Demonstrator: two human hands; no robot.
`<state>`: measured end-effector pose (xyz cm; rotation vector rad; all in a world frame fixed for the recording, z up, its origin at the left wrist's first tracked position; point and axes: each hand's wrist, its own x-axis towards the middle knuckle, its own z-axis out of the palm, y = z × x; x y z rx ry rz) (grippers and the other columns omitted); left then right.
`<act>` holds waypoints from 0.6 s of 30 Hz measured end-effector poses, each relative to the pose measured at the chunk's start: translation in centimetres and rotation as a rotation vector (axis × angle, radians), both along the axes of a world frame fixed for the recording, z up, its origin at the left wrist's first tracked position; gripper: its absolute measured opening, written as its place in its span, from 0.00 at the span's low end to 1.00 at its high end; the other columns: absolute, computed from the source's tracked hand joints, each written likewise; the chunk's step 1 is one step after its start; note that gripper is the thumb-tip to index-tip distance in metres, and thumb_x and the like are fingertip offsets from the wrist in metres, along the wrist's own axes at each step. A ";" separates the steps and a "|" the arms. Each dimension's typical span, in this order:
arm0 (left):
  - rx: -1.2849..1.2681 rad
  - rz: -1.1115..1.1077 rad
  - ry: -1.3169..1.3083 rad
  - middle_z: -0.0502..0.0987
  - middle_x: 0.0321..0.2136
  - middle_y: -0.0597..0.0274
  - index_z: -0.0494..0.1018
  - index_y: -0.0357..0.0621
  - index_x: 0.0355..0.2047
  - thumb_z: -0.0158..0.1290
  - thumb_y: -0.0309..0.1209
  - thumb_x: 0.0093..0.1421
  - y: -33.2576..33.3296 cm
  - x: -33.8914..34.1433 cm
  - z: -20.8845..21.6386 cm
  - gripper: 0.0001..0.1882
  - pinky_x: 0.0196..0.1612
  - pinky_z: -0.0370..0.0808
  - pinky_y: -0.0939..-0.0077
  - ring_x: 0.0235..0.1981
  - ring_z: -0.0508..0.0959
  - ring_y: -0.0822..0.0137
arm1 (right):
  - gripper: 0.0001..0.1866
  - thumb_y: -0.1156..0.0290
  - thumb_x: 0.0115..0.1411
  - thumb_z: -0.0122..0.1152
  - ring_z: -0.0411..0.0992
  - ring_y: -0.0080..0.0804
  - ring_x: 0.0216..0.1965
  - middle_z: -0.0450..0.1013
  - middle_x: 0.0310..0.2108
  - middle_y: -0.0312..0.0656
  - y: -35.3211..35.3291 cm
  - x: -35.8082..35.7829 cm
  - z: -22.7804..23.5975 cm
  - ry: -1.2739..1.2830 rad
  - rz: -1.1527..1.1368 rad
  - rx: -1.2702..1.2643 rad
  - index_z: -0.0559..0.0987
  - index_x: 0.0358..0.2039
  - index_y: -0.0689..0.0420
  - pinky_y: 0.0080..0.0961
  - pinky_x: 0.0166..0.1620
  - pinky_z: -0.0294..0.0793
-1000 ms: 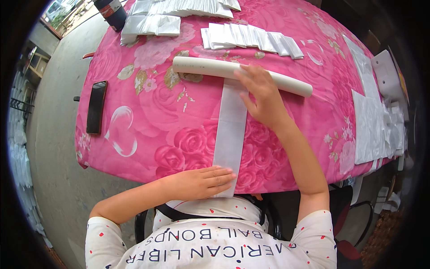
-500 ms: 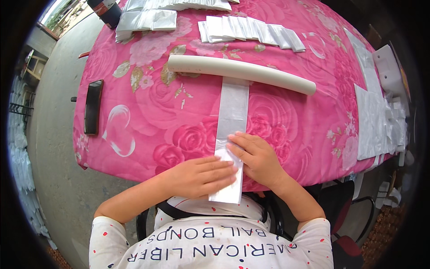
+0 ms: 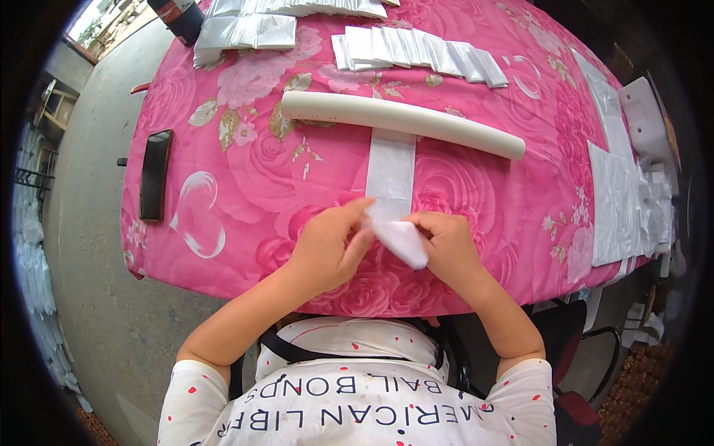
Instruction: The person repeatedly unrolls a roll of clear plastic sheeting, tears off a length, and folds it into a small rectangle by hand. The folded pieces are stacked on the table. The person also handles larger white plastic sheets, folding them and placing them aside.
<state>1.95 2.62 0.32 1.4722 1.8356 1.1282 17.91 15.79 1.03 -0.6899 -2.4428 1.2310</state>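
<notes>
A long, flat, whitish plastic bag (image 3: 392, 167) lies lengthwise on the pink table in front of me. Its near end is lifted and folded up into a tilted white flap. My right hand (image 3: 450, 241) pinches this flap at its right side, fingers curled. At the left edge of the bag is my left hand (image 3: 331, 241), thumb and forefinger spread apart with a gap between them; whether the fingertips touch the film is blurred. Across the bag's far end rests a long off-white tube (image 3: 401, 121), lying crosswise.
Folded plastic bags (image 3: 416, 50) lie in an overlapping row at the back, beside further stacks (image 3: 245, 33) and a dark bottle (image 3: 178, 18). A black phone (image 3: 156, 176) is at the left. Flat bags (image 3: 617, 204) and a white plastic container (image 3: 648, 115) sit along the right edge.
Both hands have left the flat near part of the bag. That end has been raised off the table edge and folded away from me. The tube has stayed put.
</notes>
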 end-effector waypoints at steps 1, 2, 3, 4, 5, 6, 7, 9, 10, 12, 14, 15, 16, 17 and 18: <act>-0.097 0.066 -0.290 0.73 0.41 0.48 0.63 0.34 0.52 0.47 0.31 0.57 0.3 0.0 0.6 0.23 0.46 0.69 0.67 0.41 0.74 0.53 | 0.06 0.75 0.55 0.56 0.74 0.26 0.22 0.75 0.23 0.39 0.1 -0.3 0.3 -0.080 -0.066 -0.143 0.78 0.31 0.62 0.20 0.26 0.71; 0.011 0.098 -0.102 0.71 0.44 0.47 0.61 0.33 0.53 0.47 0.31 0.56 0.3 0.0 0.4 0.25 0.48 0.67 0.66 0.44 0.72 0.52 | 0.06 0.74 0.57 0.55 0.74 0.23 0.21 0.75 0.22 0.38 0.2 -0.5 0.6 -0.163 -0.135 -0.287 0.78 0.31 0.62 0.17 0.25 0.71; 0.118 0.130 0.086 0.69 0.47 0.46 0.60 0.33 0.54 0.47 0.31 0.56 0.4 -0.1 0.2 0.26 0.51 0.65 0.65 0.47 0.71 0.51 | 0.09 0.71 0.58 0.56 0.73 0.18 0.20 0.75 0.22 0.37 0.4 -0.8 0.7 -0.151 -0.168 -0.355 0.78 0.31 0.65 0.14 0.24 0.69; 0.226 0.160 0.275 0.67 0.50 0.44 0.58 0.32 0.55 0.47 0.31 0.56 0.4 -0.1 0.0 0.27 0.53 0.64 0.64 0.49 0.69 0.49 | 0.09 0.71 0.57 0.56 0.74 0.21 0.21 0.75 0.22 0.39 0.7 -1.1 1.0 -0.178 -0.172 -0.391 0.77 0.30 0.66 0.16 0.24 0.70; 0.195 0.046 0.311 0.59 0.56 0.43 0.56 0.32 0.56 0.48 0.34 0.56 0.0 -0.1 0.1 0.30 0.58 0.57 0.60 0.57 0.61 0.47 | 0.10 0.71 0.56 0.56 0.75 0.23 0.21 0.75 0.22 0.42 0.9 -1.5 1.5 -0.208 -0.175 -0.428 0.77 0.30 0.67 0.17 0.24 0.70; 0.143 -0.028 0.402 0.59 0.57 0.43 0.56 0.31 0.56 0.48 0.36 0.56 -0.1 0.4 0.1 0.31 0.59 0.55 0.59 0.58 0.59 0.48 | 0.10 0.72 0.56 0.57 0.76 0.25 0.21 0.76 0.22 0.44 1.2 -1.8 1.7 -0.237 -0.178 -0.466 0.77 0.29 0.68 0.18 0.24 0.71; 0.092 -0.103 0.493 0.58 0.58 0.43 0.55 0.31 0.57 0.49 0.38 0.55 0.0 1.1 0.1 0.33 0.60 0.54 0.58 0.59 0.58 0.48 | 0.11 0.71 0.55 0.57 0.76 0.26 0.21 0.75 0.22 0.45 1.6 -1.9 1.6 -0.253 -0.153 -0.463 0.76 0.29 0.70 0.17 0.23 0.70; -0.050 -0.213 0.631 0.54 0.60 0.43 0.53 0.31 0.58 0.50 0.44 0.54 0.1 2.3 -0.5 0.38 0.63 0.47 0.57 0.63 0.51 0.49 | 0.10 0.72 0.55 0.57 0.75 0.26 0.20 0.74 0.19 0.44 1.7 -2.2 1.8 -0.300 -0.178 -0.507 0.76 0.30 0.69 0.19 0.23 0.70; -0.068 -0.204 0.628 0.54 0.60 0.43 0.53 0.30 0.58 0.50 0.45 0.54 0.0 2.6 -0.8 0.39 0.63 0.46 0.57 0.63 0.51 0.49 | 0.10 0.72 0.54 0.58 0.75 0.26 0.20 0.74 0.18 0.43 1.8 -2.2 2.0 -0.324 -0.190 -0.529 0.76 0.30 0.68 0.20 0.23 0.70; -0.106 -0.185 0.621 0.53 0.60 0.43 0.54 0.29 0.58 0.50 0.45 0.53 -0.1 3.0 -1.0 0.39 0.63 0.45 0.58 0.63 0.50 0.49 | 0.11 0.72 0.52 0.60 0.75 0.28 0.24 0.74 0.24 0.45 1.4 -2.2 2.2 -0.365 -0.192 -0.421 0.75 0.33 0.67 0.23 0.26 0.71; -0.118 -0.182 0.648 0.53 0.60 0.43 0.54 0.29 0.58 0.50 0.45 0.53 -0.1 3.0 -1.0 0.39 0.64 0.45 0.59 0.63 0.50 0.50 | 0.15 0.71 0.49 0.63 0.74 0.32 0.30 0.73 0.32 0.47 0.4 -1.9 2.1 -0.327 -0.195 -0.190 0.75 0.36 0.65 0.27 0.31 0.72; -0.123 -0.182 0.661 0.52 0.60 0.43 0.54 0.29 0.57 0.50 0.45 0.53 -0.1 3.0 -1.0 0.39 0.64 0.45 0.59 0.63 0.50 0.51 | 0.17 0.71 0.48 0.64 0.73 0.34 0.34 0.72 0.37 0.48 -0.5 -1.5 1.7 -0.266 -0.195 -0.014 0.74 0.38 0.64 0.29 0.35 0.72; -0.119 -0.182 0.661 0.53 0.60 0.43 0.55 0.30 0.57 0.50 0.44 0.53 0.0 3.0 -0.9 0.38 0.63 0.46 0.59 0.63 0.51 0.51 | 0.20 0.70 0.46 0.66 0.72 0.36 0.38 0.71 0.42 0.49 -0.9 -1.3 1.3 -0.205 -0.194 0.161 0.74 0.40 0.63 0.31 0.38 0.71; -0.115 -0.183 0.666 0.54 0.60 0.43 0.56 0.30 0.57 0.50 0.43 0.53 0.1 2.9 -0.7 0.37 0.63 0.47 0.60 0.63 0.52 0.52 | 0.28 0.69 0.44 0.67 0.66 0.40 0.49 0.63 0.52 0.49 -0.7 -1.1 0.3 -0.026 -0.138 0.385 0.71 0.47 0.62 0.35 0.49 0.67; -0.111 -0.184 0.671 0.55 0.59 0.44 0.56 0.30 0.57 0.51 0.43 0.53 0.3 2.8 -0.6 0.36 0.63 0.48 0.60 0.62 0.53 0.52 | 0.27 0.69 0.45 0.66 0.65 0.41 0.51 0.64 0.52 0.48 -0.2 -0.7 -0.1 -0.004 -0.047 0.493 0.71 0.47 0.61 0.36 0.51 0.65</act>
